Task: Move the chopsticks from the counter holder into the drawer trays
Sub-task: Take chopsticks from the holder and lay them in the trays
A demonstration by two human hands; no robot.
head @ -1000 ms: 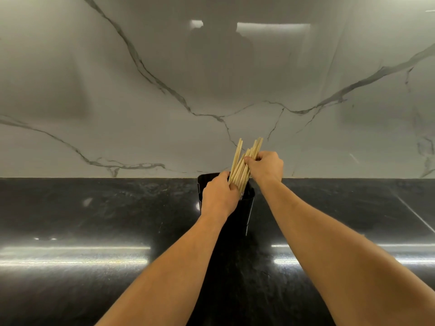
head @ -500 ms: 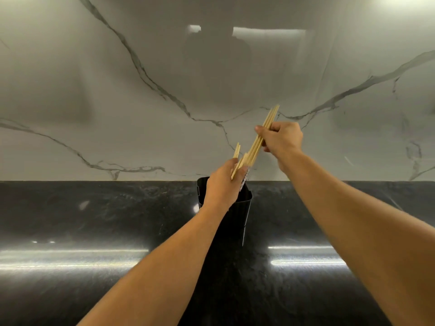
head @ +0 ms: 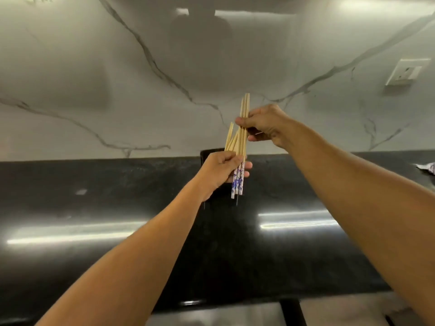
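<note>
A bundle of light wooden chopsticks (head: 242, 140) with blue-and-white patterned lower ends stands upright in the air, clear of the black holder (head: 206, 154). My right hand (head: 266, 125) pinches the bundle near its top. My left hand (head: 222, 171) is closed around the lower part together with a few shorter sticks, and it hides most of the holder, of which only the rim's back left corner shows at the rear of the counter. The patterned ends hang below my left hand.
The glossy black counter (head: 117, 196) runs the full width under a marble backsplash. A white wall outlet (head: 406, 71) sits at the upper right. A small patterned wrapper (head: 427, 168) lies at the counter's right edge. Pale cabinet fronts (head: 211, 314) show below the counter's front edge.
The chopsticks have come up out of the holder and turned upright; their patterned ends now show. Both hands moved nearer to me, and the view dropped to reveal the counter's front edge.
</note>
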